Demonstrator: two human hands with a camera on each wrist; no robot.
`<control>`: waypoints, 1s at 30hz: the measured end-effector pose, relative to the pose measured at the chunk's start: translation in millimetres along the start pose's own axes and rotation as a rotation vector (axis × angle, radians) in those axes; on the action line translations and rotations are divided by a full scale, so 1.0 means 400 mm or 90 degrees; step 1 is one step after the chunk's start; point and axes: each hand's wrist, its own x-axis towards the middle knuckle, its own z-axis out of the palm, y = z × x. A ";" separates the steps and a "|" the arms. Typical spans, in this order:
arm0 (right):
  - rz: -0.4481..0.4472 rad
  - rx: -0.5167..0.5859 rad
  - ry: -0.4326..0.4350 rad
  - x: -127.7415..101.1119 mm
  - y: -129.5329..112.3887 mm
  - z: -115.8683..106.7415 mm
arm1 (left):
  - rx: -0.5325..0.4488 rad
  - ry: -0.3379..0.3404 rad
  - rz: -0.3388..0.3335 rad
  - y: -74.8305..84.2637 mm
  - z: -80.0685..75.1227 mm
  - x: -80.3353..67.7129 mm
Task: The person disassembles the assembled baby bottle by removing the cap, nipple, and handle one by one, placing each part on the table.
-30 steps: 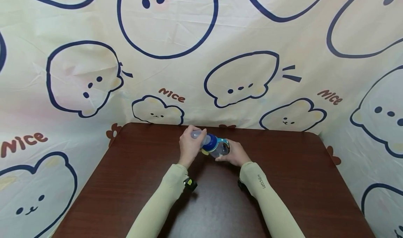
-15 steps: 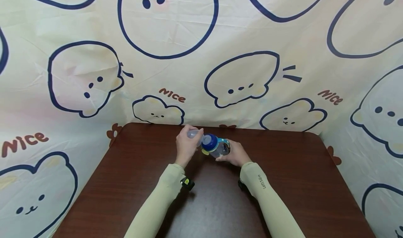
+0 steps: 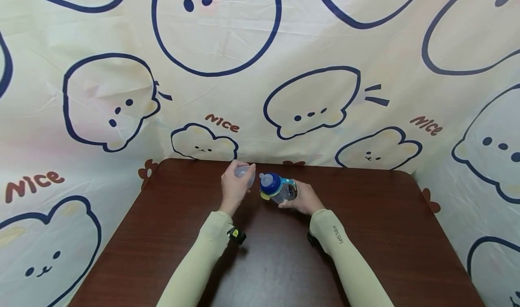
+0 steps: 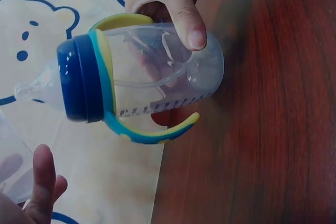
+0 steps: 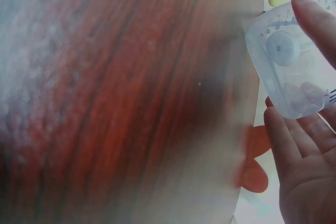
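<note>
A clear baby bottle (image 3: 286,192) is tilted above the far part of the table, its teat end pointing left. My right hand (image 3: 305,198) grips its lower body, thumb on one side and fingers on the other. The left wrist view shows a blue collar (image 4: 81,80), a bare clear teat (image 4: 39,86) and yellow-and-teal handles (image 4: 152,136). Left of the bottle, my left hand (image 3: 234,187) holds a clear dome cap (image 3: 245,172), apart from the teat. Only part of that cap (image 4: 13,156) appears in the left wrist view. The bottle's round base (image 5: 281,61) faces the right wrist camera.
A dark brown wooden table (image 3: 276,262) lies under both arms. Behind it and at both sides hangs a pale cloth (image 3: 243,95) with cartoon bear outlines. A black device (image 3: 237,235) sits at the left wrist.
My left hand has drawn the clear cap off to the left, away from the bottle, and the teat has come into view. The right hand and bottle have stayed almost still.
</note>
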 end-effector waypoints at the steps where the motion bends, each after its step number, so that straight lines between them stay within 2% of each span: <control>1: -0.001 0.004 0.001 0.000 0.001 0.000 | 0.000 0.000 0.000 -0.001 -0.003 0.001; 10: 0.005 0.011 -0.011 -0.007 0.000 0.009 | -0.021 -0.007 -0.032 -0.027 -0.032 0.009; 15: -0.007 0.007 -0.002 -0.005 0.002 0.007 | -0.044 -0.020 -0.030 -0.029 -0.045 0.021; 19: -0.018 0.006 -0.001 -0.001 0.003 0.000 | -0.077 -0.044 -0.035 -0.028 -0.053 0.033; 26: -0.021 0.000 0.001 0.004 0.011 -0.005 | -0.105 -0.112 -0.081 -0.030 -0.070 0.044; 30: -0.018 0.001 0.000 0.004 0.012 -0.007 | -0.135 -0.135 -0.097 -0.034 -0.078 0.049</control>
